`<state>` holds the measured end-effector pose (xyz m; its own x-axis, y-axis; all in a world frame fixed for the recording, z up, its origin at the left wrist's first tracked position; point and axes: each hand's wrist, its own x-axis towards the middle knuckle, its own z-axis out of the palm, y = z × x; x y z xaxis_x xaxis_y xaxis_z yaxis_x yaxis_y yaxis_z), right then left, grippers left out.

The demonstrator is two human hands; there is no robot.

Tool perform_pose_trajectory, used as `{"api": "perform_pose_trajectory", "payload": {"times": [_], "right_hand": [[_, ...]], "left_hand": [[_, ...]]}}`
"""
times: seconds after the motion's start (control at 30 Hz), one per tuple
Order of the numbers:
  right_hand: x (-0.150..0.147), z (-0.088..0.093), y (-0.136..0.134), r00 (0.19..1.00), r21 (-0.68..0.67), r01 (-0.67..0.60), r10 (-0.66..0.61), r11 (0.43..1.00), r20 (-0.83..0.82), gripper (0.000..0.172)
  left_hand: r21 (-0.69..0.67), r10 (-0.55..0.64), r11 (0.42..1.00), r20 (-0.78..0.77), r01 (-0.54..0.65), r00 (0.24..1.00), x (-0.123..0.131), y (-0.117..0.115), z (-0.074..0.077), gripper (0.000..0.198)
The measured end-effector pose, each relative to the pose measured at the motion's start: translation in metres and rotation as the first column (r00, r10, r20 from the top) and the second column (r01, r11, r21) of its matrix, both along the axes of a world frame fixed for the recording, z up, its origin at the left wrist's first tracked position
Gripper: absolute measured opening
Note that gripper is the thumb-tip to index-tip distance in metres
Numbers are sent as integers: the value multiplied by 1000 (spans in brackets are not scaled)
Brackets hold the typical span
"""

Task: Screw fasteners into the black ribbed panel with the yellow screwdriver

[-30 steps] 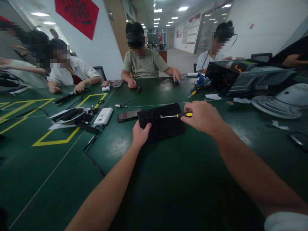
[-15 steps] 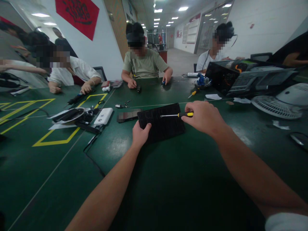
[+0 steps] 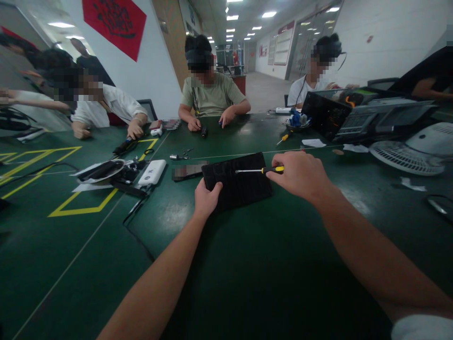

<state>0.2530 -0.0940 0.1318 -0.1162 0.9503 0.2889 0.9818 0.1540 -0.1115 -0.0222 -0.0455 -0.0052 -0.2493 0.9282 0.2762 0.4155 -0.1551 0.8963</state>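
Note:
My left hand (image 3: 207, 198) grips the left end of a flat black rectangular panel (image 3: 244, 189), thumb on top and the other fingers hidden beneath. The panel is held at a slight slant above the green table. In my right hand (image 3: 297, 174) is a screwdriver (image 3: 271, 169) with a yellow and black handle, its fingers closed round the handle's end. The metal shaft lies nearly level over the panel and points left. Whether its tip touches the panel I cannot tell. Just behind the panel's left end lies a phone-like dark slab (image 3: 189, 171).
Left of the panel are a white power bank (image 3: 152, 173), a dish of dark parts (image 3: 102, 171) and a cable. Small metal pieces (image 3: 186, 154) lie behind. To the right are a white fan (image 3: 406, 153), an opened computer case (image 3: 382, 118) and another screwdriver (image 3: 283, 139). Several people sit around the table.
My hands, the panel and the screwdriver have hardly moved. Across the table, a co-worker's hand with a small blue item has shifted left. The left co-worker's hand and dark tool have moved slightly right.

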Motion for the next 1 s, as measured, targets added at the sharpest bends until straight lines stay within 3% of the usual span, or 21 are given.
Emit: {"api": "perform_pose_trajectory", "payload": {"times": [0.37, 0.7, 1.0], "right_hand": [[1, 0, 0, 1000, -75, 13, -12, 997, 24, 36], [0, -3, 0, 1000, -70, -11, 10, 998, -12, 31], [4, -7, 2, 998, -72, -55, 56, 996, 13, 13]], "left_hand": [[-6, 4, 1000, 5, -4, 1000, -1, 1, -2, 31], [-3, -13, 1000, 24, 13, 1000, -1, 2, -4, 33], [-6, -18, 1000, 53, 18, 998, -2, 3, -6, 36]]}}
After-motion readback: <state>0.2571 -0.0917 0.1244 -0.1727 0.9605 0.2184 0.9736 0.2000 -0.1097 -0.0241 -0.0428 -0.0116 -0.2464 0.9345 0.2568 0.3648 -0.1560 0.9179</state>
